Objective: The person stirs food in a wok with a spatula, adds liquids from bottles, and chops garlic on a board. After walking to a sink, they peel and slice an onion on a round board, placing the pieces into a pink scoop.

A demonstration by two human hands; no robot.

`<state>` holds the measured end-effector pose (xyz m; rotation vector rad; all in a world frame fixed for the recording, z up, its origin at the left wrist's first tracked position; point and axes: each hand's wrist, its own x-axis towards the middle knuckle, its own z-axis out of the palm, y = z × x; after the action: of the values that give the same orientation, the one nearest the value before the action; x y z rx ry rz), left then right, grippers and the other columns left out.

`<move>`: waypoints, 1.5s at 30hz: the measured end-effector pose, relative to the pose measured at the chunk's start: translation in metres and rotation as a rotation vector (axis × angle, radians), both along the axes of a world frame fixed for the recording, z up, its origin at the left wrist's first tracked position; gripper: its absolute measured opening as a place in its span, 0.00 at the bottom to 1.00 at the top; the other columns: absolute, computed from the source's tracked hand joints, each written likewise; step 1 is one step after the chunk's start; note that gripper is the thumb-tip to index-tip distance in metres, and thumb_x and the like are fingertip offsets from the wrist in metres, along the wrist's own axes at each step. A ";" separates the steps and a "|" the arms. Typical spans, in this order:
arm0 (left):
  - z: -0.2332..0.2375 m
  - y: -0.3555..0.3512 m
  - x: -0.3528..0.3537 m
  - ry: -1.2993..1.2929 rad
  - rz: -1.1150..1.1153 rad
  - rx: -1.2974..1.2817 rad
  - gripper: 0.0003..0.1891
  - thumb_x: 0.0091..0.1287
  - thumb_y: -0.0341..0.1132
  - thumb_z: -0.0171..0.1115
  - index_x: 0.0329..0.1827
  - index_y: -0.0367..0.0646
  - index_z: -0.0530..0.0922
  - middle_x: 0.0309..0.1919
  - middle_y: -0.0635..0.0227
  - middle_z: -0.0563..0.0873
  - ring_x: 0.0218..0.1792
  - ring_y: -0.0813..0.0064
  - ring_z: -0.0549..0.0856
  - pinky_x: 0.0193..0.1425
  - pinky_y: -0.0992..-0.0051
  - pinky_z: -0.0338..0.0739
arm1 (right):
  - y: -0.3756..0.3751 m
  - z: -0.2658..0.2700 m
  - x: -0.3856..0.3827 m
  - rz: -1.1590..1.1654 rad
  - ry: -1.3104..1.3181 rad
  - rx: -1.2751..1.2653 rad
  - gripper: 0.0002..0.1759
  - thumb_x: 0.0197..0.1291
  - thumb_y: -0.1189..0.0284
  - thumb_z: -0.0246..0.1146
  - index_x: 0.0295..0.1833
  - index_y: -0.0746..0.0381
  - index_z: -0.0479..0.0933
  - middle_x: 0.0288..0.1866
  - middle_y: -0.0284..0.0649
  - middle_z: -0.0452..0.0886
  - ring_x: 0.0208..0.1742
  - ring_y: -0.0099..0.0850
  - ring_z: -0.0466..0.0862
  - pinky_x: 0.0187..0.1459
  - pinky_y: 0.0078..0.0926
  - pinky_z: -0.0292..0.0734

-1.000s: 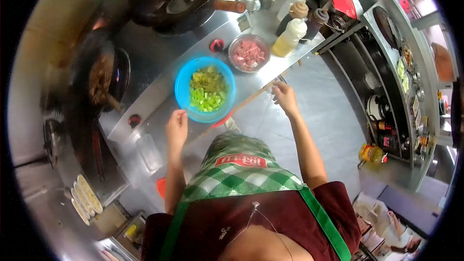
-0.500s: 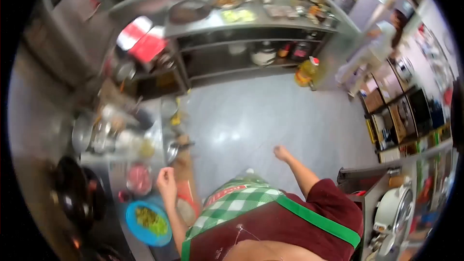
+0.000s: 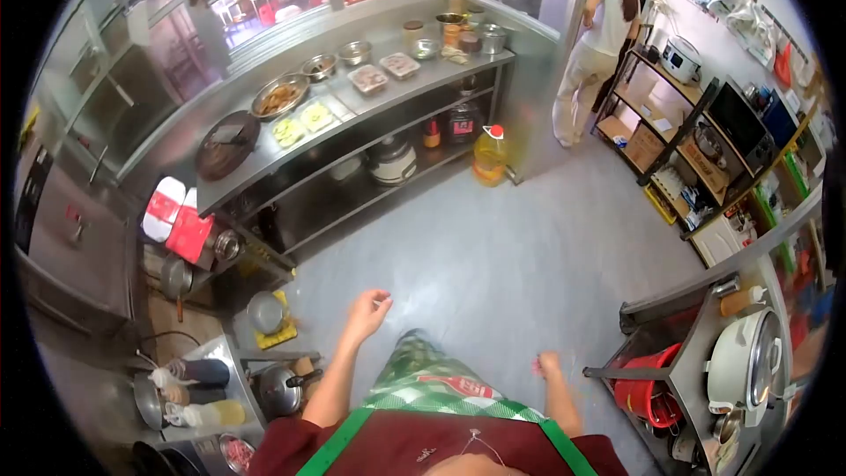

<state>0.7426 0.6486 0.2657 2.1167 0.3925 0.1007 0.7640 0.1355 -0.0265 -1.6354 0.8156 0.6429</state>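
My left hand (image 3: pixel 368 316) is raised over the floor in front of me. Its fingers curl in toward the thumb, and I see nothing between them. Low at my right side hangs my right hand (image 3: pixel 548 367), closed; a small pinkish patch shows at its fingers, too small to name. Neither hand touches any surface. Nearest to the left hand are a lidded pan (image 3: pixel 280 390) with a dark handle and a grey pot (image 3: pixel 266 312) on a yellow stand. A red bucket (image 3: pixel 648 388) stands under the right-hand counter, beyond my right hand.
A steel counter (image 3: pixel 348 104) ahead bears a tray of brown food (image 3: pixel 280 97), packs of meat (image 3: pixel 368 79) and several bowls. An oil jug (image 3: pixel 490 157) stands on the floor at its end. A person (image 3: pixel 599 44) stands by the shelves. A white cooker (image 3: pixel 740 361) sits at right.
My view has swung to the right, toward the counter and shelves. The blue plate of chopped food has left view. My left hand is now out over the floor, away from the left worktop.
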 end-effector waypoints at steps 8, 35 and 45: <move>-0.009 0.013 0.180 0.064 -0.084 0.175 0.10 0.62 0.38 0.59 0.37 0.40 0.81 0.31 0.57 0.83 0.29 0.65 0.82 0.37 0.69 0.76 | 0.077 0.068 0.152 0.048 -0.204 0.033 0.09 0.57 0.70 0.55 0.40 0.63 0.74 0.24 0.39 0.78 0.19 0.26 0.77 0.17 0.23 0.73; -0.003 0.094 0.562 0.085 0.299 0.086 0.09 0.61 0.35 0.59 0.40 0.39 0.79 0.34 0.57 0.81 0.28 0.65 0.81 0.34 0.69 0.76 | 0.115 0.075 0.751 0.456 -0.105 -0.210 0.08 0.56 0.73 0.51 0.28 0.65 0.72 0.19 0.44 0.77 0.12 0.31 0.74 0.11 0.27 0.69; -0.118 0.155 0.561 0.496 0.238 -0.148 0.11 0.62 0.40 0.56 0.34 0.42 0.79 0.27 0.59 0.84 0.27 0.62 0.83 0.36 0.70 0.77 | 0.288 0.107 0.863 0.720 -0.514 -0.171 0.09 0.60 0.72 0.51 0.32 0.63 0.76 0.19 0.35 0.76 0.16 0.22 0.72 0.18 0.22 0.68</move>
<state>1.3036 0.8037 0.1476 1.9249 0.9163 -0.3138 1.6272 0.4233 0.0802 -2.1370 -0.1184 0.5995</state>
